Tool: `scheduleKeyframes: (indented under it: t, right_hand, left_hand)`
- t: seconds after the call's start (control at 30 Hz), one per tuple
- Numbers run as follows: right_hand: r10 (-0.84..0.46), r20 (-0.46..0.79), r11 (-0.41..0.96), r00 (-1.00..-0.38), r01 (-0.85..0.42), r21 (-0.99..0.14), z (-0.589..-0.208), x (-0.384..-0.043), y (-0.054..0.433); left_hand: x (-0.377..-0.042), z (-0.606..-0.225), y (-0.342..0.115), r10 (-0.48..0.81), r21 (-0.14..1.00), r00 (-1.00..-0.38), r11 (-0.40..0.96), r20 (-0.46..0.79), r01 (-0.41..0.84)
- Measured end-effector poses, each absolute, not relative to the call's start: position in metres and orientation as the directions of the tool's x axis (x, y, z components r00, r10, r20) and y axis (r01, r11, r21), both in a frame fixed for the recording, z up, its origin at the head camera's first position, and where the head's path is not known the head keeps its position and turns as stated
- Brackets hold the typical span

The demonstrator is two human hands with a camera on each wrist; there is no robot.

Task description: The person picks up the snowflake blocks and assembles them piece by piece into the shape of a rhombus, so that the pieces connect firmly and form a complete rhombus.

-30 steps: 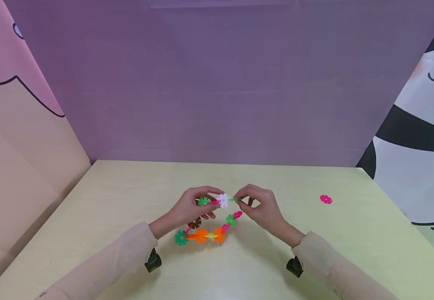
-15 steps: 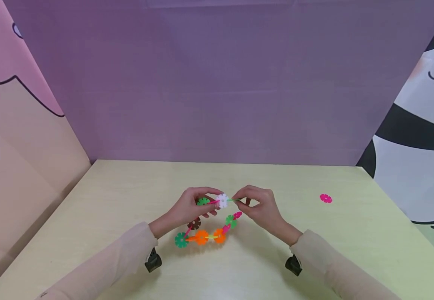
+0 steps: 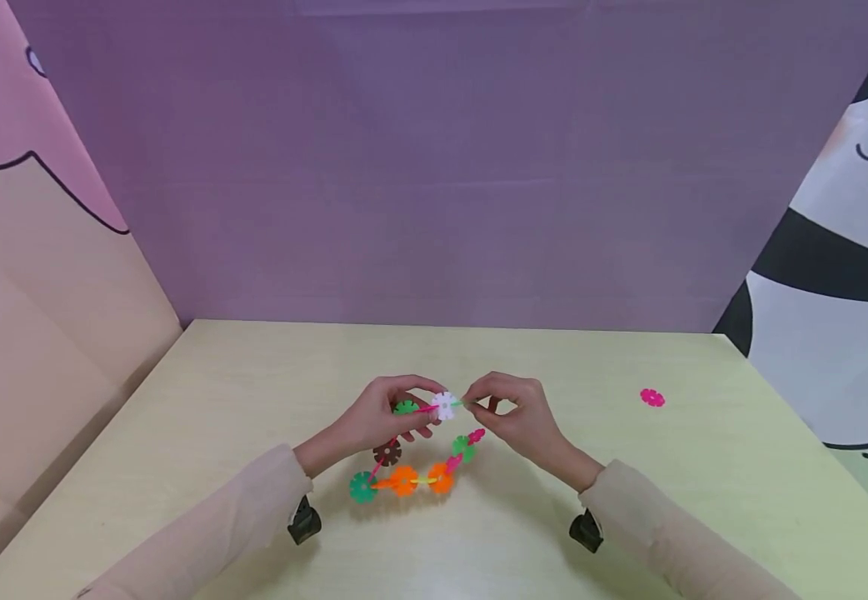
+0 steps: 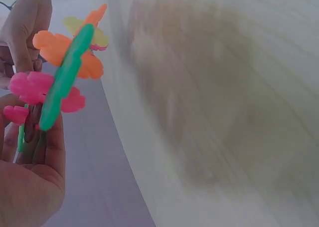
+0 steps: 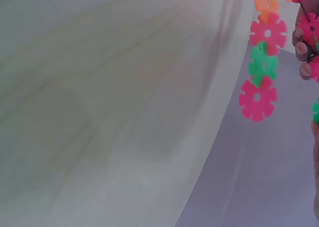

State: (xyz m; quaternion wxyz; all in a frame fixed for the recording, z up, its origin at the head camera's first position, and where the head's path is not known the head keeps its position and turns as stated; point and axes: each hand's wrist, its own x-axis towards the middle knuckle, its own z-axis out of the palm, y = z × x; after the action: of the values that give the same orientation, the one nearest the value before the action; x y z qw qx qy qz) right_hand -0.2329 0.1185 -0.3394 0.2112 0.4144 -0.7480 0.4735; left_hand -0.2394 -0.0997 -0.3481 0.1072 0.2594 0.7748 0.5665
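Note:
A chain of interlocking plastic flower discs hangs between my hands, above the table (image 3: pixel 276 367). My left hand (image 3: pixel 366 417) pinches it near the white disc (image 3: pixel 445 406), with fingers and thumb around a pink disc. Thumb and forefinger of my right hand (image 3: pixel 527 421) pinch a light green disc (image 3: pixel 458 403), seen edge-on against the white one. Lower in the loop are a brown disc (image 3: pixel 387 452), a teal disc (image 3: pixel 362 487) and an orange disc (image 3: pixel 404 481). In the right wrist view, the chain's free end is a pink disc (image 5: pixel 257 98), touching neither hand.
A loose pink disc (image 3: pixel 652 397) lies on the table to the right of my right hand. Behind the table's far edge stands a purple backdrop (image 3: pixel 434 167). Printed panels rise at the left and right sides.
The hanging part of the chain has sunk slightly, with the teal and orange discs lower. Both hands keep their pinch, and the right has edged a little left.

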Motion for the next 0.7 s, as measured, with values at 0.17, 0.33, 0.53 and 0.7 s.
scheduleKeyframes:
  t: [0.17, 0.33, 0.53, 0.7]
  right_hand:
    - [-0.443, 0.699, 0.24, -0.562, -0.825, -0.511, -0.343, -0.236, 0.118]
    - [-0.464, 0.69, 0.263, -0.555, -0.83, -0.491, -0.359, -0.25, 0.121]
    - [-0.467, 0.659, 0.305, -0.589, -0.807, -0.505, -0.366, -0.259, 0.128]
    - [-0.459, 0.62, 0.364, -0.637, -0.771, -0.523, -0.365, -0.261, 0.139]
  left_hand:
    - [-0.245, -0.358, -0.103, 0.521, 0.935, -0.845, 0.225, 0.123, 0.275]
    - [-0.245, -0.359, -0.104, 0.522, 0.939, -0.843, 0.207, 0.13, 0.273]
    - [-0.247, -0.359, -0.105, 0.5, 0.946, -0.857, 0.201, 0.124, 0.254]
    - [-0.247, -0.359, -0.105, 0.482, 0.945, -0.868, 0.214, 0.117, 0.246]
